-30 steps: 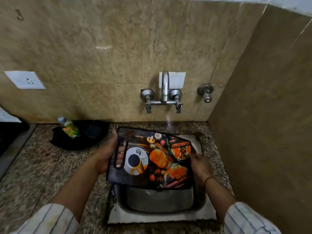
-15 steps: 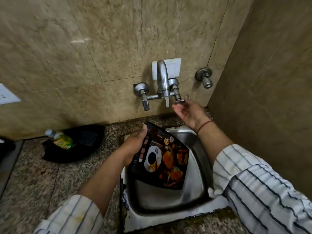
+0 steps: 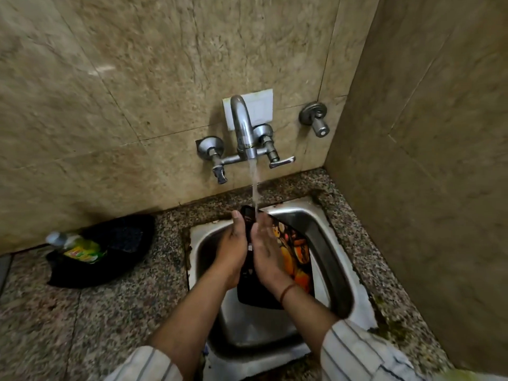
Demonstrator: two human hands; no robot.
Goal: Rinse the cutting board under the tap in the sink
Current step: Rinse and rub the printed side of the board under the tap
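The cutting board (image 3: 295, 257), black with an orange food print, stands on edge inside the steel sink (image 3: 327, 243). My left hand (image 3: 232, 250) grips its handle end from the left. My right hand (image 3: 264, 248) lies flat on the printed face, fingers up toward the top edge. Water runs from the wall tap (image 3: 243, 130) in a thin stream and lands on the board's top edge between my hands. The lower part of the board shows dark behind my right wrist.
A green dish-soap bottle (image 3: 78, 248) lies in a black tray (image 3: 115, 243) on the granite counter (image 3: 82, 320) left of the sink. A side wall (image 3: 426, 188) stands close on the right. A second valve (image 3: 316, 119) sticks out right of the tap.
My right hand left the tap lever and came down onto the board. Water now runs. The board has turned more upright under the stream.
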